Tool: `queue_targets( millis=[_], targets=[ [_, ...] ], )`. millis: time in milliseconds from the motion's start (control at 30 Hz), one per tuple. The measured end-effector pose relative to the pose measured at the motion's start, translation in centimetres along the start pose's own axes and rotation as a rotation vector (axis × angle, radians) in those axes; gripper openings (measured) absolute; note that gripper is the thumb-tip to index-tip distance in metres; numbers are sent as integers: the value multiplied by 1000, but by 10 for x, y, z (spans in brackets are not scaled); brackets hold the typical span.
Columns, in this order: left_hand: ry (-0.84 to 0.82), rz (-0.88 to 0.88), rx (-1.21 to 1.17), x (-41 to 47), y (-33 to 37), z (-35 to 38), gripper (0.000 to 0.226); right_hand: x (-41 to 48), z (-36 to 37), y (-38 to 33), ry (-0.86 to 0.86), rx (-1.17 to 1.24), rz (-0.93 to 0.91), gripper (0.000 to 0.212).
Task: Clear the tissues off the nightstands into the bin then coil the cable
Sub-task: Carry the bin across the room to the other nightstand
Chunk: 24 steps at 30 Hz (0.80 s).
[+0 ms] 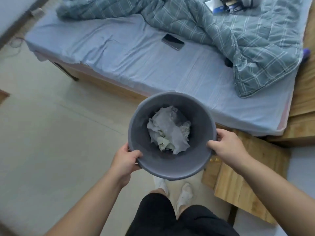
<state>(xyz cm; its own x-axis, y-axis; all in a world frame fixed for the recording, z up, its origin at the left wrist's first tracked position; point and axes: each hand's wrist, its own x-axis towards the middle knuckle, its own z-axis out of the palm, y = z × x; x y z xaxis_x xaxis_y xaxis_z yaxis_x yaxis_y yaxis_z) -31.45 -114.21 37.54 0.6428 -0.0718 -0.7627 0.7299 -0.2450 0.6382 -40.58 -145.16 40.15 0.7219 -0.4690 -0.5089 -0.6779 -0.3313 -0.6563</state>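
I hold a round grey bin [170, 171] in front of me above the floor, seen from straight above. My left hand [125, 159] grips its rim on the left, thumb over the edge. On the right side my right hand [226, 145] grips the rim the same way. Crumpled white tissues [168, 130] lie at the bottom of the bin. A wooden nightstand [243, 178] stands just right of the bin, its visible top bare. No cable is plainly in view.
A bed with a blue sheet [136, 57] fills the upper frame, with a dark phone [173, 42] and a rumpled plaid duvet [238, 40] on it. A wooden headboard [305, 82] runs along the right. Pale floor [51, 133] spreads to the left. My white shoes [185, 195] are below the bin.
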Motion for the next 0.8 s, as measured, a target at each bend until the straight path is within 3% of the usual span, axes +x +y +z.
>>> queue_targets(
  millis=[200, 500, 667, 800],
  targets=[
    [123, 4, -180, -49, -13, -71, 43, -30, 43, -61, -92, 22, -188, 21],
    [283, 32, -394, -32, 22, -213, 42, -10, 154, -211, -241, 5, -391, 22],
    [330, 56, -447, -10, 65, -291, 40, 3, 212, -295, -353, 151, -372, 30],
    [355, 58, -487, 30, 102, -343, 37, 38, 256, -358, -431, 94, -392, 49]
  ],
)
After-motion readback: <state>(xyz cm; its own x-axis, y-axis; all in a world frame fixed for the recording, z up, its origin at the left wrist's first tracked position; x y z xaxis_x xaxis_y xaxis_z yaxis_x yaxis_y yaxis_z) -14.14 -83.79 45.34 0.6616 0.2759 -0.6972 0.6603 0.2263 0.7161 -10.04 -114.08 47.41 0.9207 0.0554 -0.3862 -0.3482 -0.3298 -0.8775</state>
